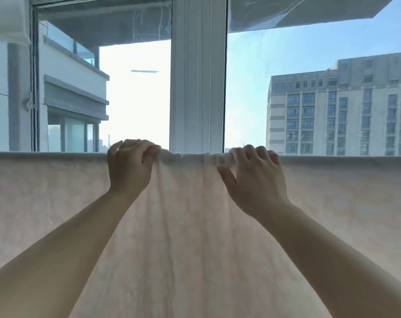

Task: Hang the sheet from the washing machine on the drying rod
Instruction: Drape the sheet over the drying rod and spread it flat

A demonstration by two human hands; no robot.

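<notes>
A pale pinkish sheet hangs draped over a horizontal drying rod, which is fully hidden under the sheet's top fold. The fold runs across the whole view at mid height. My left hand grips the top fold left of centre, fingers curled over it. My right hand rests on the top fold right of centre, fingers hooked over the edge and thumb spread against the cloth. Between the two hands the fabric is bunched into small wrinkles, with vertical creases falling below.
Behind the sheet stands a large window with a white central frame post. Outside are a neighbouring balcony at left and a tall apartment block at right. The sheet fills the lower half of the view.
</notes>
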